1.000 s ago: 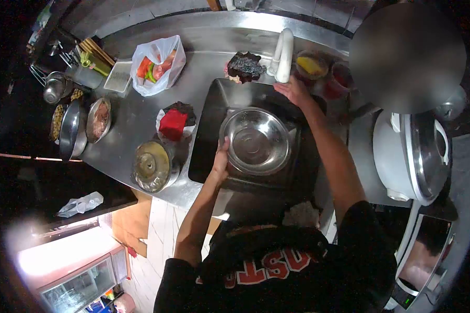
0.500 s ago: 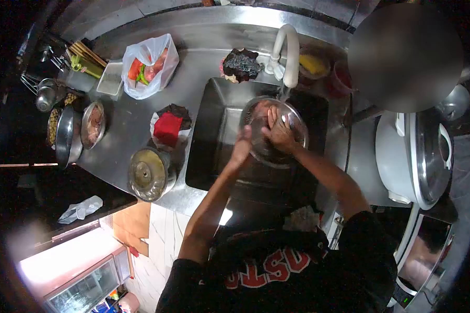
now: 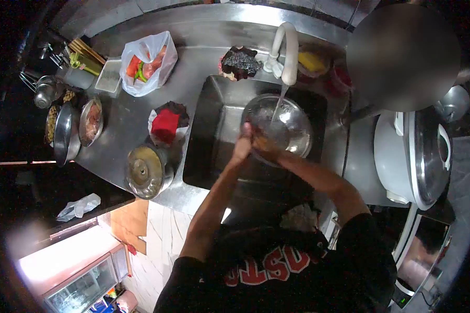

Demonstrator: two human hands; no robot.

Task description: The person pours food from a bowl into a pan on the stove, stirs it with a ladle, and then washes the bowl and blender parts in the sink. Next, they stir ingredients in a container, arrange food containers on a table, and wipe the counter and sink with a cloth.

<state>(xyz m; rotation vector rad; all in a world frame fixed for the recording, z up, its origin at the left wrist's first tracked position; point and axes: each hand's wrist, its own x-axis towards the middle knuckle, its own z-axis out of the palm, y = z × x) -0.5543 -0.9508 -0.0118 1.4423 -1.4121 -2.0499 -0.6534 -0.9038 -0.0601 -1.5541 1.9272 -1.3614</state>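
Touching the bowl at eight o'clock with left hand, near seven with right hand; too blurred to tell either's opening or hold.

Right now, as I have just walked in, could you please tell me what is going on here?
A person is at the sink, where water runs from the white faucet into a metal bowl. The left grip is at the bowl's near-left rim, with the right grip close beside it; blur hides whether they hold anything. A plastic bag of vegetables stands on the counter to the left.
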